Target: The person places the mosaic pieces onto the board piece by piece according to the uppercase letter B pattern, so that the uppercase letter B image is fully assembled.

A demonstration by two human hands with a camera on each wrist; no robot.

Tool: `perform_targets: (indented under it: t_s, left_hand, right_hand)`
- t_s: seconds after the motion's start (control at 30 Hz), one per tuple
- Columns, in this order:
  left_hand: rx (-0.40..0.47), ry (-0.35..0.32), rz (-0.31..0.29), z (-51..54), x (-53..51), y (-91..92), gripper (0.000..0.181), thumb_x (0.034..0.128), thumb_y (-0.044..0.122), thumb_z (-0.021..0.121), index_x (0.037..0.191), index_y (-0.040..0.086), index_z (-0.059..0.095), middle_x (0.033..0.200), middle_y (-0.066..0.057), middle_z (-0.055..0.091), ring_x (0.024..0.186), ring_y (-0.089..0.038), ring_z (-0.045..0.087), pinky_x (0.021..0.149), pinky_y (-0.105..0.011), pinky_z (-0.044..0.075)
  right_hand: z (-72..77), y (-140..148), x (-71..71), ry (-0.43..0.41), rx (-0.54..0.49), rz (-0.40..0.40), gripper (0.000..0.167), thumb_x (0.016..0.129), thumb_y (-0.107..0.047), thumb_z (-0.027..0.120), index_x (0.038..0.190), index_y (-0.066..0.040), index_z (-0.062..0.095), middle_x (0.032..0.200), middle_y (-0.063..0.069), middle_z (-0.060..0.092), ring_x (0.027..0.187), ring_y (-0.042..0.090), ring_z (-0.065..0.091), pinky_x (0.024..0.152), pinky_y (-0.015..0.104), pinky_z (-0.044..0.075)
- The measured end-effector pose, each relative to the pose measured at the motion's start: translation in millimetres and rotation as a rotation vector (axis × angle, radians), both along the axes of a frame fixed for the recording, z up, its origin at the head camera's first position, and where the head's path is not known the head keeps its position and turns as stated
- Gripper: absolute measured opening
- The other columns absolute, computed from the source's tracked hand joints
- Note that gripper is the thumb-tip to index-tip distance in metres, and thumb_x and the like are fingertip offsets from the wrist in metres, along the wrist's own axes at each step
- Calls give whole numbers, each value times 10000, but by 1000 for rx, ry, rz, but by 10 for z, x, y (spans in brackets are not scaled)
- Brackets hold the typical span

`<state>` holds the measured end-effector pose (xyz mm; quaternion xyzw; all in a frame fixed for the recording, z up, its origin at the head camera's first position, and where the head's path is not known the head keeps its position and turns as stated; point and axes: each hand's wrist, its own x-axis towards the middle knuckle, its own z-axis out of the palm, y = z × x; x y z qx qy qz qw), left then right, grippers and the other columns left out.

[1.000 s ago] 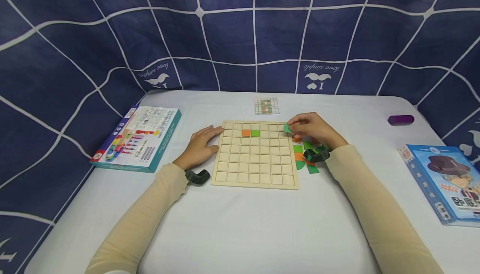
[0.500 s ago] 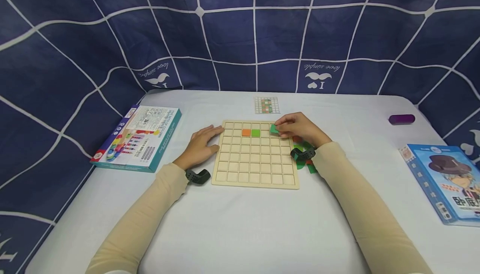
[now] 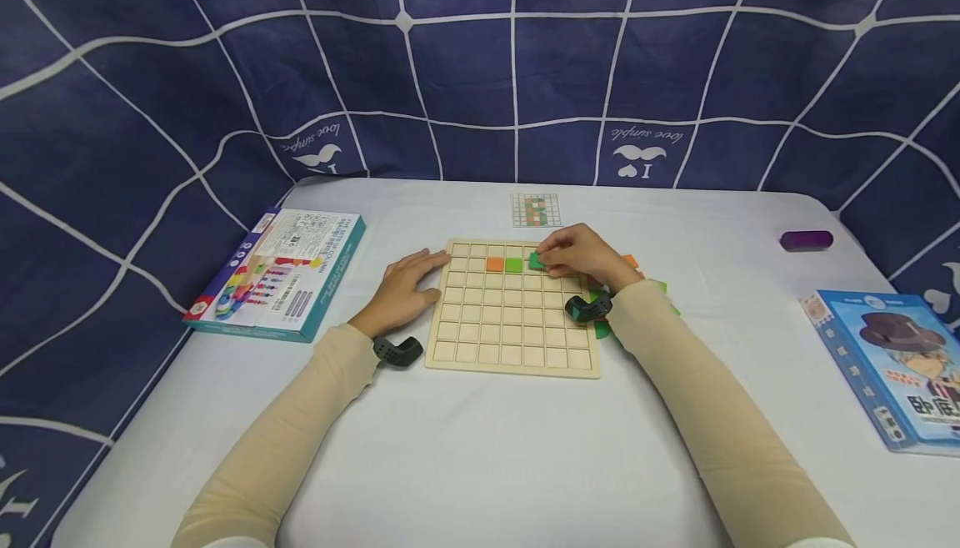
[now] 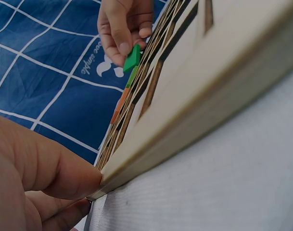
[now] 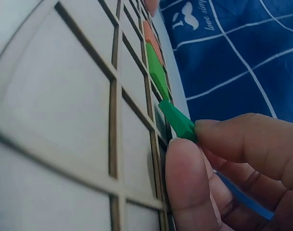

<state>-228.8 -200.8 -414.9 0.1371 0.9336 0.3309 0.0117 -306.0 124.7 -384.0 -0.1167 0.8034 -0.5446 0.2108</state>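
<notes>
My right hand (image 3: 581, 253) pinches a dark green tile (image 3: 536, 261) by one end, likely for control, over the wooden grid board's (image 3: 513, 370) far side; my left hand (image 3: 401, 288), thumb and fingers apart, touches its left edge, seemingly steadying it.

Head view: wide, from above, facing forward and down over the worktop (image 3: 480, 465), with the gridded board (image 3: 500, 314) at mid-frame and the blue curtain (image 3: 465, 64) filling the top. Left-wrist view: low and close beside the board's rim, tilted, facing the curtain at upper left. Right-wrist view: very close over the board, tilted, curtain at upper right; both wrist views share the dark green tile (image 5: 177, 120), at upper centre and near centre respectively.
</notes>
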Motion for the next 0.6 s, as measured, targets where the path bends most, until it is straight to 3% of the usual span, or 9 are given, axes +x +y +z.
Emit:
perform_targets:
  t_s: [0.33,0.6]
  left_hand:
    - [0,1,0,-9,-5,-7,668,957,117,623,1608,36,499,1698,-117,445,1636,-336,254,1317,-558,111]
    - [-4,-1,4,-24,-9,-12,669,955,113,618,1609,37,500,1699,-115,445,1636,-336,253,1314,-562,118]
  right_hand:
    - [76,-113,45,68,137,44,227,1035,-48,694,1204,97,741,1084,165,756,735,90,712,742,236,634]
    - [55,-144,47,97,197,29,179,1017,-28,693,1156,55,770,957,102,749,699,90,699,703,224,623]
